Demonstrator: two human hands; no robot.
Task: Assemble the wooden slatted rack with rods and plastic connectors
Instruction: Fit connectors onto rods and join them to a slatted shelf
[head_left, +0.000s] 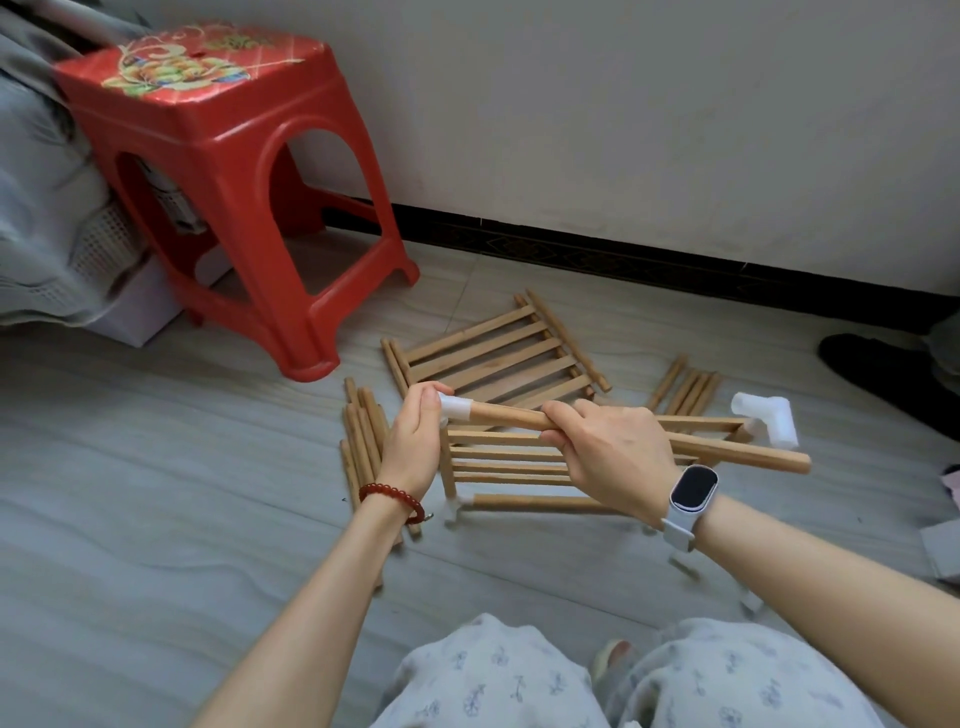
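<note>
Both hands are being used on one wooden rod (649, 439): the right hand (608, 457) is gripping its middle, the left hand (415, 431) is pinching the white plastic connector (456, 406) capping its end. Below, a slatted panel (509, 462) is lying on the floor (156, 467), loose rods (363, 436) beside it, a red stool (234, 182) beyond.

A red plastic stool (218, 171) with a floral top stood near the white wall (623, 104). Grey fabric (36, 208) lay beside it on the pale floor (156, 467).
</note>
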